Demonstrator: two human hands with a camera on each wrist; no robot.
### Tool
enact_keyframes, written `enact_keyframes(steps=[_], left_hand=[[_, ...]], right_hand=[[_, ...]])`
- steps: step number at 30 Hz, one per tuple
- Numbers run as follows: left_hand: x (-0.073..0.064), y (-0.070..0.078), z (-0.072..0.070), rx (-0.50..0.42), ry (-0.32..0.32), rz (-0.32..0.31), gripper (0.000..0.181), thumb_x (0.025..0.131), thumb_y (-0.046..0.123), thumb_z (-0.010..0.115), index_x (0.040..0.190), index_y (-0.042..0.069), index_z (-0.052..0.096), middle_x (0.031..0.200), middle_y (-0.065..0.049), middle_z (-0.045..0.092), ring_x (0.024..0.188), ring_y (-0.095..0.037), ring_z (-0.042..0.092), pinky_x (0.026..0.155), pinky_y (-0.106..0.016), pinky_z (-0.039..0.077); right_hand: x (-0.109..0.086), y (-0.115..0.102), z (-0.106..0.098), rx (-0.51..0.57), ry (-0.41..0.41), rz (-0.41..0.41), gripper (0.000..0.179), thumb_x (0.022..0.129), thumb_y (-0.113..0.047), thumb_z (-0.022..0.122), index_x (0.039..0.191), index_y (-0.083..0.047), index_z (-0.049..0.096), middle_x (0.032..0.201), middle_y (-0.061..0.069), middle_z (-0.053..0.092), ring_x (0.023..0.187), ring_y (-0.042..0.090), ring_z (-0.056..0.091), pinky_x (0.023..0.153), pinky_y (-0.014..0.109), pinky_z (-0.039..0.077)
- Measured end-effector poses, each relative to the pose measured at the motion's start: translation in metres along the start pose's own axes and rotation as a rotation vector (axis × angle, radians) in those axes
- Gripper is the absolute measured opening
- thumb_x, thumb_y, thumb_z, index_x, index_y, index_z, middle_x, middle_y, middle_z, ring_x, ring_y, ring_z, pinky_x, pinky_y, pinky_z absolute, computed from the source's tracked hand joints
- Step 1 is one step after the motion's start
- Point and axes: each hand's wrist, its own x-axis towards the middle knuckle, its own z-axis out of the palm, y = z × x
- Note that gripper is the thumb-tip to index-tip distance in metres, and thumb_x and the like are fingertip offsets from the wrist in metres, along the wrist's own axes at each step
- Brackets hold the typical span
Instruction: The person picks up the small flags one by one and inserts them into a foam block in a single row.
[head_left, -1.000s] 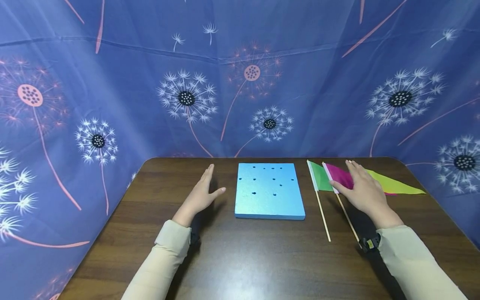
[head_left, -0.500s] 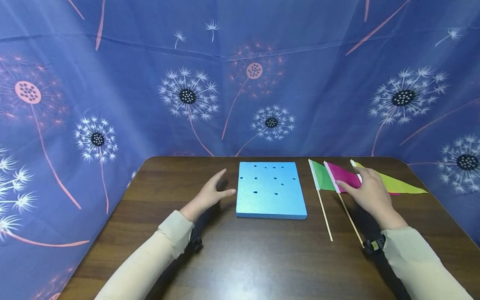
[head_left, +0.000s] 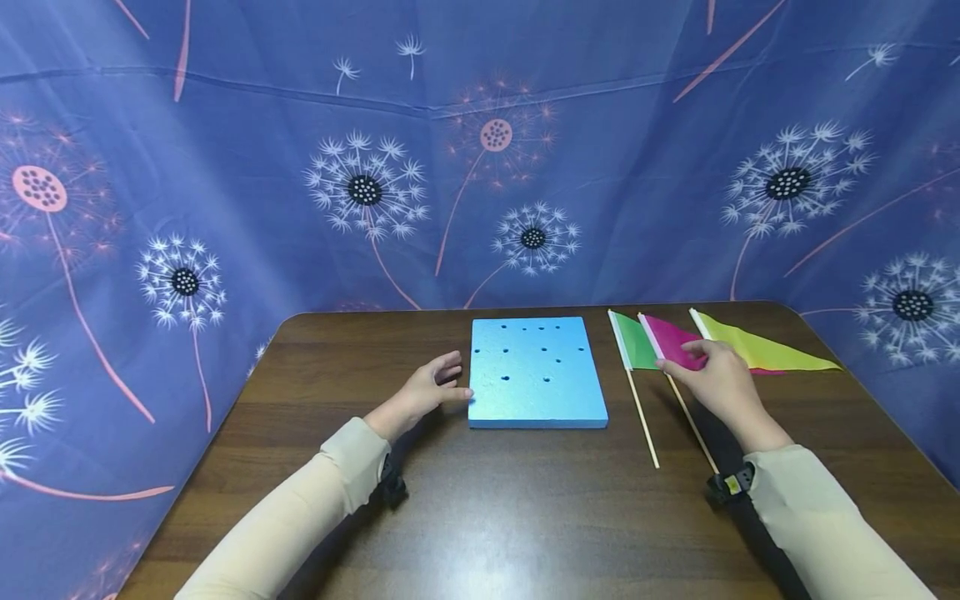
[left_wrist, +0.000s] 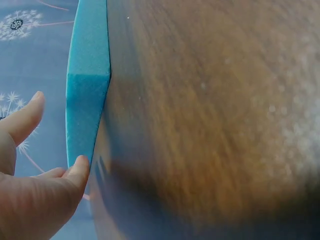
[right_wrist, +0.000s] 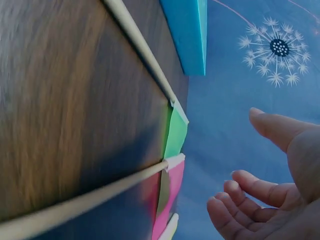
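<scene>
A light blue square board [head_left: 534, 375] with several small holes lies flat on the table. My left hand [head_left: 422, 395] is at its left edge, fingers spread; in the left wrist view its thumb tip looks close to the board's side [left_wrist: 85, 115], and I cannot tell if they touch. To the right lie a green flag [head_left: 634, 340], a magenta flag [head_left: 670, 335] and a yellow flag [head_left: 765, 342], the first two showing thin wooden sticks. Above the magenta and yellow cloth hovers my right hand [head_left: 726, 390], fingers bent, gripping nothing; the yellow flag's stick is hidden.
The brown wooden table [head_left: 480, 500] has a rounded far edge. Behind it hangs a blue curtain [head_left: 645, 167] with dandelion prints. A dark device [head_left: 729, 485] is strapped on the right wrist, and the flag sticks point toward the near side.
My left hand has moved right, up to the board's edge. The right hand's fingers have bent and drawn in, uncovering more of the magenta and yellow flags. Board and flags look unmoved.
</scene>
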Motion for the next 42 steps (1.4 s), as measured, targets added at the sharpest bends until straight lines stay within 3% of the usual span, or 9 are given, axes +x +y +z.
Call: enact_keyframes(steps=[7, 14, 18, 27, 35, 42], left_hand=[[0.005, -0.005, 0.005, -0.042, 0.023, -0.047, 0.077, 0.086, 0.005, 0.072, 0.151, 0.004, 0.03, 0.154, -0.015, 0.034, 0.141, -0.029, 0.037, 0.112, -0.038, 0.037], [0.008, -0.01, 0.01, -0.135, 0.021, -0.039, 0.074, 0.086, -0.002, 0.069, 0.15, 0.001, 0.03, 0.155, -0.017, 0.033, 0.143, -0.03, 0.033, 0.113, -0.038, 0.035], [0.009, -0.013, 0.012, -0.153, 0.022, -0.036, 0.073, 0.086, -0.005, 0.068, 0.149, 0.0, 0.031, 0.154, -0.017, 0.035, 0.141, -0.031, 0.035, 0.113, -0.039, 0.036], [0.009, -0.011, 0.014, -0.153, 0.02, -0.063, 0.069, 0.086, -0.004, 0.068, 0.147, 0.003, 0.036, 0.145, -0.02, 0.045, 0.135, -0.033, 0.044, 0.111, -0.042, 0.037], [0.009, -0.013, 0.013, -0.168, 0.03, -0.077, 0.069, 0.085, -0.006, 0.068, 0.146, 0.004, 0.037, 0.144, -0.019, 0.045, 0.134, -0.032, 0.046, 0.11, -0.04, 0.039], [0.011, -0.015, 0.014, -0.168, 0.009, -0.054, 0.069, 0.086, -0.006, 0.067, 0.147, 0.003, 0.036, 0.145, -0.021, 0.044, 0.134, -0.033, 0.045, 0.109, -0.039, 0.041]], right_hand=[[-0.006, -0.005, 0.002, 0.042, -0.139, 0.123, 0.058, 0.085, -0.043, 0.071, 0.107, 0.01, 0.065, 0.076, 0.013, 0.069, 0.063, 0.015, 0.06, 0.053, 0.026, 0.044], [-0.013, -0.01, 0.011, 0.114, -0.275, 0.233, 0.059, 0.085, -0.045, 0.071, 0.106, 0.01, 0.064, 0.082, 0.016, 0.07, 0.064, 0.015, 0.067, 0.057, 0.027, 0.051], [-0.015, -0.01, 0.017, 0.14, -0.295, 0.235, 0.053, 0.086, -0.04, 0.072, 0.103, 0.01, 0.065, 0.086, 0.019, 0.07, 0.065, 0.015, 0.067, 0.06, 0.029, 0.055], [-0.019, -0.015, 0.026, 0.194, -0.323, 0.294, 0.038, 0.083, -0.029, 0.076, 0.093, 0.007, 0.067, 0.079, 0.011, 0.067, 0.062, 0.012, 0.065, 0.06, 0.03, 0.057], [-0.022, -0.02, 0.036, 0.155, -0.323, 0.31, 0.033, 0.08, -0.027, 0.078, 0.087, 0.004, 0.07, 0.067, 0.006, 0.065, 0.057, 0.013, 0.063, 0.054, 0.028, 0.049], [-0.022, -0.023, 0.041, 0.136, -0.292, 0.306, 0.026, 0.079, -0.02, 0.079, 0.083, 0.004, 0.069, 0.064, 0.005, 0.064, 0.056, 0.014, 0.06, 0.052, 0.029, 0.046]])
